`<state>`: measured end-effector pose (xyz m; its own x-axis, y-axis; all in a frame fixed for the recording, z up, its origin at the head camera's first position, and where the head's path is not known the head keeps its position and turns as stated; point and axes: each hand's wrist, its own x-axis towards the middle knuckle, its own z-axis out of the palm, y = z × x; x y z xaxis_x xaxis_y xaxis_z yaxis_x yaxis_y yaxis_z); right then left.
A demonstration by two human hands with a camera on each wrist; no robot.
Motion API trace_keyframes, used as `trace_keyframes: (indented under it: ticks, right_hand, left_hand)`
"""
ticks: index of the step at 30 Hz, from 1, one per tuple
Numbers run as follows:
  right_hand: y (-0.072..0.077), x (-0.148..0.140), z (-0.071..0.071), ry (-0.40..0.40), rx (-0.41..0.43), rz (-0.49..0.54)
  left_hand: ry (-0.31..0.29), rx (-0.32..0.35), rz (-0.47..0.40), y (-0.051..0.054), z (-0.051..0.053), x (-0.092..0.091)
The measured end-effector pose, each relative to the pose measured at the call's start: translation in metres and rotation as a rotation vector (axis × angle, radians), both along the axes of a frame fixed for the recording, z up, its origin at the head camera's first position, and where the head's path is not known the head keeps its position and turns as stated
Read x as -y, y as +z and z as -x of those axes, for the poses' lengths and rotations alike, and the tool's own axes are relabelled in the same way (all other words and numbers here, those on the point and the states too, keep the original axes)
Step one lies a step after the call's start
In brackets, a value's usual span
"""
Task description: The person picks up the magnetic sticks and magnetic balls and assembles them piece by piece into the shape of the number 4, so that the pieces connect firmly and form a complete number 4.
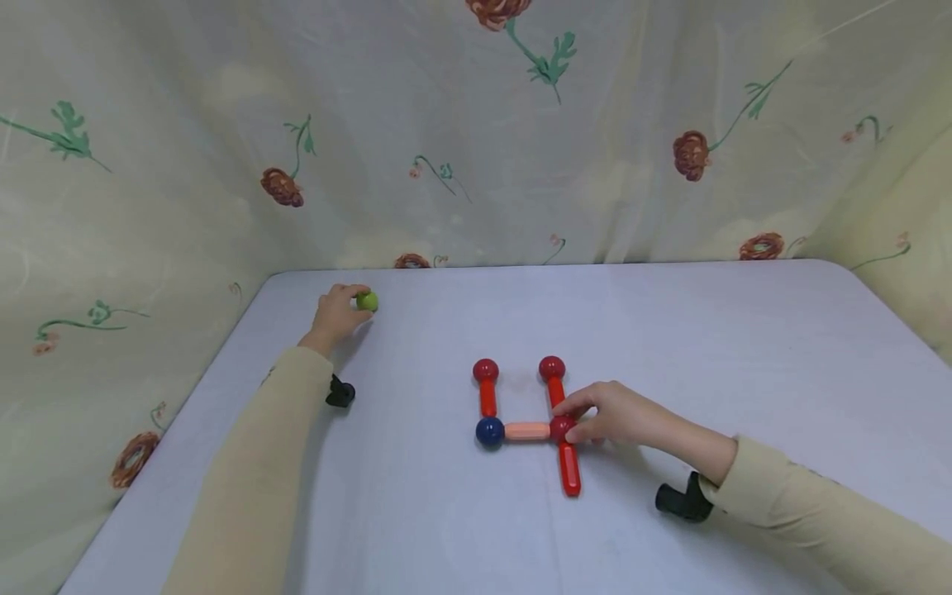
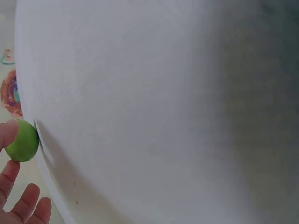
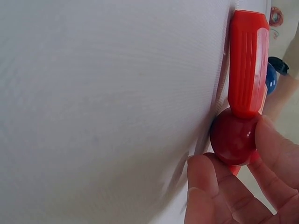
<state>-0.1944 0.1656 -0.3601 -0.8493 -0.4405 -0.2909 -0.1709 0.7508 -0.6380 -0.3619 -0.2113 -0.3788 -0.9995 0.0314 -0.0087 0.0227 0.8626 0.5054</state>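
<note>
At the far left of the table, my left hand (image 1: 338,316) pinches a green ball (image 1: 368,302) between thumb and fingers. The left wrist view shows the green ball (image 2: 23,142) at its left edge. My right hand (image 1: 613,417) grips a dark red ball (image 1: 561,427) that joins several rods. A red rod (image 1: 569,469) points toward me from it, another red rod (image 1: 555,395) leads away to a red ball (image 1: 552,368), and a pink rod (image 1: 527,431) runs left to a blue ball (image 1: 490,432). From the blue ball, a red rod (image 1: 487,398) reaches another red ball (image 1: 486,370).
Everything lies on a white-covered table (image 1: 416,512). A curtain with printed flowers (image 1: 446,107) hangs behind and beside it. Black wrist cameras show under the left sleeve (image 1: 260,463) and the right sleeve (image 1: 818,504).
</note>
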Motion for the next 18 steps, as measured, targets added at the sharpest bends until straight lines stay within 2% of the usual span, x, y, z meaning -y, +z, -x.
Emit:
trace_keyframes:
  ticks: [8, 14, 18]
  right_hand:
    - [0.0039, 0.0049, -0.0024, -0.046, 0.018, -0.008]
    - [0.0021, 0.0049, -0.0014, -0.044, 0.011, -0.017]
    - [0.0026, 0.0048, -0.0026, -0.036, 0.006, -0.018]
  left_hand:
    - [-0.023, 0.002, 0.005, 0.002, -0.0007, 0.0012]
    - [-0.043, 0.107, -0.053, 0.0008, 0.0008, 0.0012]
    - [-0.068, 0.139, -0.081, 0.0008, 0.0011, 0.0004]
